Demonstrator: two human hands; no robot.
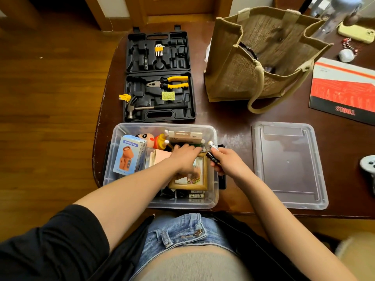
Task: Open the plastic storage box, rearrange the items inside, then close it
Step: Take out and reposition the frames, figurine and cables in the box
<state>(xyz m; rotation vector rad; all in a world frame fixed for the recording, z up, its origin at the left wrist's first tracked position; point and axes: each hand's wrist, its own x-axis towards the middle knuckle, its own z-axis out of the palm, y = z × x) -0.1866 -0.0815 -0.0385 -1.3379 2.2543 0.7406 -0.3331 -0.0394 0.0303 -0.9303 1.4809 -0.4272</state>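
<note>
A dark brown table (pixel 233 118) stands on a wooden floor (pixel 50 78), seen from above. At the lower middle of the frame sits the clear plastic storage box (pixel 213 196), open, with its lid (pixel 288 165) lying flat on the table just to the right of it.

Inside the box, a blue mini fan carton (pixel 129 155) stands at the left, a cartoon doll (pixel 151 139) lies along the upper edge, and a beige packet (pixel 185 136) stands beside the doll. A wooden picture frame (pixel 199 179) lies in the right half, with some small batteries (pixel 195 194) just below it.

The left hand (pixel 186 157) reaches down into the box over the frame, fingers spread and pointing toward the upper right; whether they grasp anything I cannot tell. The right hand (pixel 227 161) hovers over the right rim of the box, fingers curled round a black marker pen (pixel 213 157) with a pale cap.

Above the box, an open black tool case (pixel 159 76) holds yellow-handled pliers (pixel 170 83) and a hammer (pixel 150 108). A jute bag (pixel 259 57) stands at the upper right, and a red and white booklet (pixel 343 90) lies at the right edge.
</note>
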